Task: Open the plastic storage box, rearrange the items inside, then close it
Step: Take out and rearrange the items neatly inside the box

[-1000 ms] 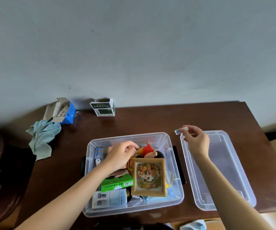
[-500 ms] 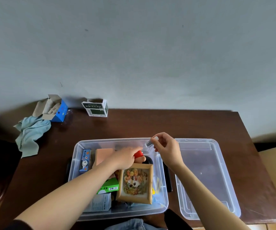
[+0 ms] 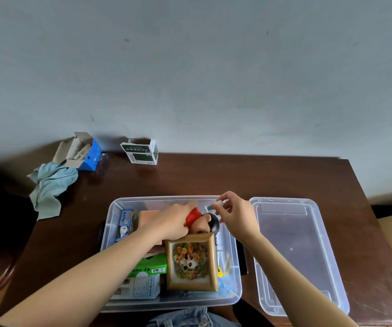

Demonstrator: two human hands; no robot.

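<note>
1. Clear plastic storage box (image 3: 113, 217) on the near part of a dark wooden table (image 3: 213, 175), open, lid off.
2. Clear lid (image 3: 296, 251) flat on the table just right of the box, inner side up.
3. Left hand (image 3: 174, 221) down inside the far part of the box, fingers curled round a small figure (image 3: 200, 220) with a red top and dark head; exact grip partly hidden by the hand itself.
4. Right hand (image 3: 236, 214) above the far right corner of the box, thumb and forefinger pinching a small clear piece (image 3: 213, 205); its nature too small to tell.
5. Framed picture (image 3: 191, 263) with a tan wooden border face up in the near right part of the box, just beside the figure.
6. Green carton (image 3: 152, 265) left of the frame, partly under the left forearm; white printed carton (image 3: 140, 287) nearer the front wall.
7. Blue panda-printed box (image 3: 124, 224) upright against the left wall; pinkish flat item (image 3: 149, 217) beside it.
8. Yellow and pale blue bits (image 3: 224, 270) along the right wall, too blurred to name.
9. Open blue carton (image 3: 81, 152) at the far left of the table, touching a crumpled pale blue cloth (image 3: 51, 187).
10. Green-and-white carton (image 3: 141, 152) against the grey wall (image 3: 190, 67), well apart from the storage box.
11. Denim (image 3: 185, 318) at the lower edge, below the box.
</note>
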